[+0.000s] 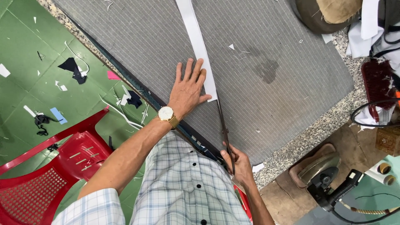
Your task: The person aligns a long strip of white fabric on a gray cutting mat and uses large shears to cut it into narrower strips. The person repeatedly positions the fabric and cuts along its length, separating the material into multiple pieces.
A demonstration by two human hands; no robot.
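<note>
Head view: one white strip lying lengthwise on a grey ribbed mat, its near end squared off just beside the thumb. One thin dark rod running from that near end down toward the body. Two bare hands. Left hand flat and spread, palm down, fingers resting on the strip's lower part and the mat, gripping nothing; forearm stretched forward, gold watch on the wrist. Right hand low by the mat's near edge, curled round the rod's lower end, wrist bent inward. One red chair to the left on a green floor scattered with many dark and white scraps. One iron at lower right on a stone ledge; one dark red brush at the right edge.
</note>
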